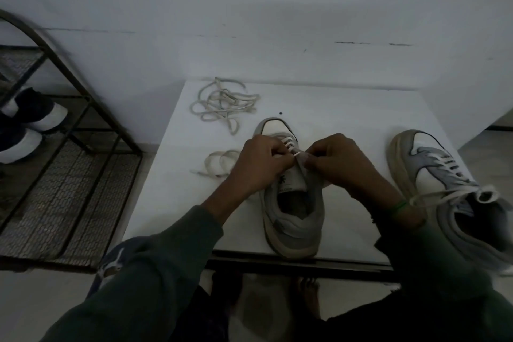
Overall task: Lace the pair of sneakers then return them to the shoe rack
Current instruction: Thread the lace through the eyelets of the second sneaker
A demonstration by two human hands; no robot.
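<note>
Your left hand (259, 164) and your right hand (336, 164) meet over the middle of the grey-and-white sneaker (294, 219). It stands on the white surface (347, 108) with its toe towards 12 o'clock and its heel at the near edge. The fingers (277, 151) of your left hand are curled and pressed together, and they pinch the white lace (290, 144) at the left eyelets. The pale tip of the lace comes out just beside them, in the small gap between the two hands. The fingers (313, 155) of your right hand are also curled; they pinch the right eyelet edge of the sneaker, next to the tongue. Only the rows near the toe carry lace.

At 3 o'clock from this sneaker, apart from it, stands the second sneaker (433, 175), already laced, with a knot near its opening. A green band (399, 205) is on your right wrist.

At 11 o'clock lies a tangled loose lace (222, 105). At 9 o'clock of your left hand lies a lace loop (219, 164); whether it joins the lace in the sneaker, your hand hides. Further at 9 o'clock, on the floor, stands the metal shoe rack (69, 175), with dark shoes (36, 114) on a shelf.
</note>
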